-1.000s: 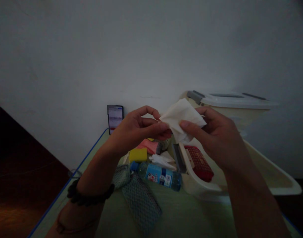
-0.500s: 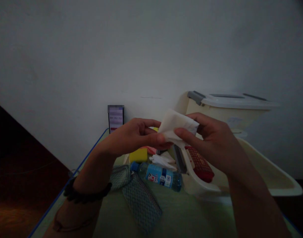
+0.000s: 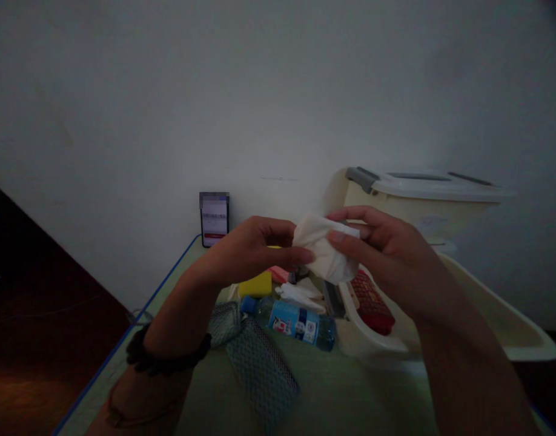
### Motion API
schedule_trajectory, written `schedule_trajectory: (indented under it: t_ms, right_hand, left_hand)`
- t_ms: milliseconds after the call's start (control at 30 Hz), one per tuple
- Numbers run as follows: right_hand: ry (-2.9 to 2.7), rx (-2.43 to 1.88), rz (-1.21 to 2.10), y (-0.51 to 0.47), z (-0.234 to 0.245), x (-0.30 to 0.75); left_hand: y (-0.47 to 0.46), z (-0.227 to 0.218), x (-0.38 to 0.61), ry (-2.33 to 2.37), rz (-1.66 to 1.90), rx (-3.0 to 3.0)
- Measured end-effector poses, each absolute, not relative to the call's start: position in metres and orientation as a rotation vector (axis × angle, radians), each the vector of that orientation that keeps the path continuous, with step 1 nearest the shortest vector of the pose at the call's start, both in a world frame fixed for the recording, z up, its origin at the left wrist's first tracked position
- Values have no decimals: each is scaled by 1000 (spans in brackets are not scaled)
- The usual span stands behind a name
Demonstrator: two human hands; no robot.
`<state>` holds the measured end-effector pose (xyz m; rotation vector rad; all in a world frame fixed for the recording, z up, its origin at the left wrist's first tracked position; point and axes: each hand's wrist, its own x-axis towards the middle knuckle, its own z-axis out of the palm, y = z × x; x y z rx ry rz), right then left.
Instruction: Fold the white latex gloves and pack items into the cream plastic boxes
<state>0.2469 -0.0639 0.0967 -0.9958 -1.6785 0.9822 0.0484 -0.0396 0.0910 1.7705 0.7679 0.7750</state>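
Both hands were raised above the counter with a crumpled white tissue held between them. The left hand pinched its left edge between thumb and fingers, and the right hand was curled around its right side with the thumb pressed against the front.

The likeliest slip seemed to be a tear, since thin paper gripped from two sides would rip if the hands pulled apart unevenly. A slackened pinch would have let it fall into the clutter just below, among the yellow sponge, the water bottle lying on its side and the edge of the cream basin.

The left forearm hung close over the mesh cloth and the bottle, so a careless drop of the arm might have sent the bottle rolling. The dim light made the tissue's folds hard to read.
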Motion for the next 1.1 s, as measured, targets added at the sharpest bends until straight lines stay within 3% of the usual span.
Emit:
schedule_trajectory:
  t_ms: [167, 400, 1100]
  right_hand:
    - [-1563, -981, 1009, -64, 96, 246]
    - [-1613, -947, 761, -67, 97, 244]
    - [-1788, -1108, 754, -68, 93, 237]
  left_hand:
    - [-40, 88, 55, 660, 909, 1600]
    - [-45, 88, 62, 494, 1157, 1719]
    - [-35, 74, 49, 539, 1155, 1544]
